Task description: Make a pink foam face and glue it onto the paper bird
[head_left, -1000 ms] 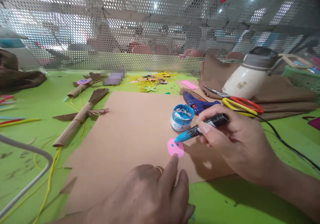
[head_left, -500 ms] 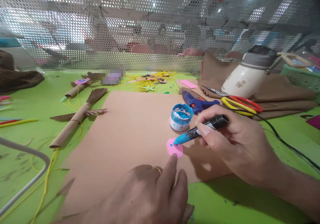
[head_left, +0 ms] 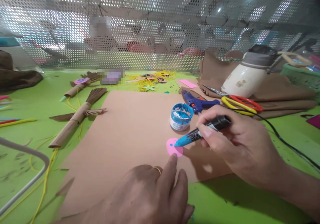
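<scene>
My right hand (head_left: 232,144) is closed in a pinch around a black marker pen (head_left: 200,134) whose lower end is coated in blue paint. Its tip touches a small pink paper disc (head_left: 170,152), near a blue dot on the disc. With the index finger stretched out, my left hand (head_left: 155,190) presses the disc's lower edge against a brown paper sheet (head_left: 130,130). Just behind the disc stands an uncapped jar of blue paint (head_left: 180,119).
Behind the jar lie a blue glue gun (head_left: 197,102) and red-and-yellow-handled scissors (head_left: 240,105). A white bottle (head_left: 243,75) stands beside folded brown paper (head_left: 282,90). Rolled-paper figures (head_left: 77,117) and yellow string are at left, with a perforated metal screen (head_left: 140,30) at the back.
The marker pen's tip has shifted slightly right and down on the pink disc, with my right hand following. My left hand stays in place.
</scene>
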The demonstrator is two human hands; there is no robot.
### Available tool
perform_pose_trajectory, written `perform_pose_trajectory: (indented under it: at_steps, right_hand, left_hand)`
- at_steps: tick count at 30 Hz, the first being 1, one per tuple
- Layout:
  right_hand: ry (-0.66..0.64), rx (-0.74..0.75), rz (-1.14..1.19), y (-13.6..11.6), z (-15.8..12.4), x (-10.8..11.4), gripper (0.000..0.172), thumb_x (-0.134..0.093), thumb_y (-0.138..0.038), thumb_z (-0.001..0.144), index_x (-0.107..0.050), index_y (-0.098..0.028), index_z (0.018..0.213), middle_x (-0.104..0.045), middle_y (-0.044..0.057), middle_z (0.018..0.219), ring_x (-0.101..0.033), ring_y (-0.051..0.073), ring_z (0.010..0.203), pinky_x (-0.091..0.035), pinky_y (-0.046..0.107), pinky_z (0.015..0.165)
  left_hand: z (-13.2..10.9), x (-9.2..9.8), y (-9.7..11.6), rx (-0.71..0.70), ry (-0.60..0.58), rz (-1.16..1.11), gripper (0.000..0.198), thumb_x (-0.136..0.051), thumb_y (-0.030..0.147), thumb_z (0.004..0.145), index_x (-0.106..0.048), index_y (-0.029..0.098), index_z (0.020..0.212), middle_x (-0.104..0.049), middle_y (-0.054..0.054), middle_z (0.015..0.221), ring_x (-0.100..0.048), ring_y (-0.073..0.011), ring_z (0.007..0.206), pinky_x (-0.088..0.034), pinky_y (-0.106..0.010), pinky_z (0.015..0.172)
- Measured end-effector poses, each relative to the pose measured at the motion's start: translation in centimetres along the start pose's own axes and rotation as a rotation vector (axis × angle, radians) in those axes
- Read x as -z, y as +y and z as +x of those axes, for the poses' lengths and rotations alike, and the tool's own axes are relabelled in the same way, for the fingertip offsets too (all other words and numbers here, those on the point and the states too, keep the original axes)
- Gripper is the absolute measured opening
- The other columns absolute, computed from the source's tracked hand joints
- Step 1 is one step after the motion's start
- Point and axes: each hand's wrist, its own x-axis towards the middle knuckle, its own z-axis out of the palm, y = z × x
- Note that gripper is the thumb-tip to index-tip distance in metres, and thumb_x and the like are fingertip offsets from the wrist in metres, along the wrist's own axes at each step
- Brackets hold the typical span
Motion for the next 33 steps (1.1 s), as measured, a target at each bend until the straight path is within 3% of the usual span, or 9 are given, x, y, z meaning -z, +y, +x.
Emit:
perform_pose_trajectory:
  at_steps: [7,13,17,20,22,26,31,33]
  right_hand:
    - [0.102,-0.009,-0.032,0.5,0.0,0.0,0.007,-0.053,-0.027,0.081,-0.056,-0.023,0.078,-0.057,-0.004,0.057,-0.053,0.011,0.05,-0.037,0.022,0.041]
    - [0.098,-0.031,-0.005,0.6,-0.2,-0.1,0.005,-0.054,-0.026,0.082,-0.058,-0.024,0.08,-0.058,-0.005,0.06,-0.055,0.01,0.053,-0.04,0.023,0.049]
    - [0.253,-0.087,0.137,0.5,0.0,0.3,0.007,-0.055,-0.028,0.082,-0.058,-0.024,0.078,-0.057,-0.004,0.056,-0.055,0.012,0.051,-0.043,0.026,0.053]
    - [0.41,-0.091,0.332,0.8,0.9,0.5,0.008,-0.057,-0.029,0.081,-0.058,-0.023,0.076,-0.055,-0.003,0.054,-0.054,0.013,0.049,-0.045,0.029,0.052]
    - [0.437,-0.087,0.363,1.2,1.5,0.6,0.007,-0.057,-0.029,0.081,-0.057,-0.023,0.077,-0.054,-0.004,0.053,-0.053,0.013,0.048,-0.044,0.027,0.048]
    - [0.333,-0.11,0.25,2.0,2.7,0.6,0.01,-0.054,-0.028,0.083,-0.055,-0.021,0.076,-0.053,-0.003,0.054,-0.051,0.011,0.049,-0.042,0.024,0.046]
    - [0.135,-0.135,0.172,2.8,3.6,-0.5,0.015,-0.051,-0.032,0.084,-0.054,-0.018,0.079,-0.051,-0.005,0.054,-0.048,0.01,0.049,-0.041,0.024,0.049]
    - [0.071,-0.125,0.161,2.9,3.9,-0.9,0.015,-0.052,-0.031,0.084,-0.056,-0.017,0.08,-0.053,-0.004,0.056,-0.049,0.011,0.05,-0.042,0.024,0.051]
  left_hand:
    - [-0.2,-0.3,1.3,0.133,-0.019,0.056,0.026,-0.035,0.029,0.09,-0.057,0.017,0.085,-0.066,-0.009,0.097,-0.046,-0.0142,0.043,-0.032,-0.032,0.038]
    - [-0.2,-0.1,1.6,0.127,-0.032,0.056,0.029,-0.034,0.028,0.091,-0.059,0.016,0.085,-0.066,-0.01,0.097,-0.047,-0.0148,0.041,-0.034,-0.034,0.037]
    - [-0.1,0.1,1.4,0.132,-0.06,0.046,0.029,-0.033,0.029,0.092,-0.059,0.015,0.088,-0.065,-0.011,0.101,-0.048,-0.0142,0.042,-0.034,-0.033,0.038]
    - [0.0,0.3,1.2,0.122,-0.094,0.011,0.026,-0.038,0.031,0.091,-0.058,0.015,0.085,-0.065,-0.01,0.094,-0.049,-0.0129,0.044,-0.036,-0.03,0.04]
    - [0.0,0.6,1.1,0.102,-0.107,-0.011,0.023,-0.043,0.032,0.089,-0.056,0.015,0.083,-0.065,-0.008,0.088,-0.049,-0.0128,0.045,-0.038,-0.029,0.04]
    - [0.1,1.5,0.8,0.073,-0.156,0.007,0.018,-0.047,0.03,0.088,-0.056,0.015,0.082,-0.064,-0.008,0.091,-0.054,-0.0146,0.051,-0.042,-0.029,0.042]
    - [0.2,2.3,0.6,-0.05,-0.199,-0.025,0.022,-0.047,0.028,0.088,-0.05,0.018,0.068,-0.062,-0.005,0.082,-0.062,-0.0236,0.081,-0.043,-0.027,0.042]
    - [0.3,2.4,0.5,-0.028,-0.213,-0.017,0.022,-0.047,0.028,0.088,-0.05,0.018,0.068,-0.062,-0.006,0.081,-0.062,-0.0254,0.087,-0.045,-0.027,0.043]
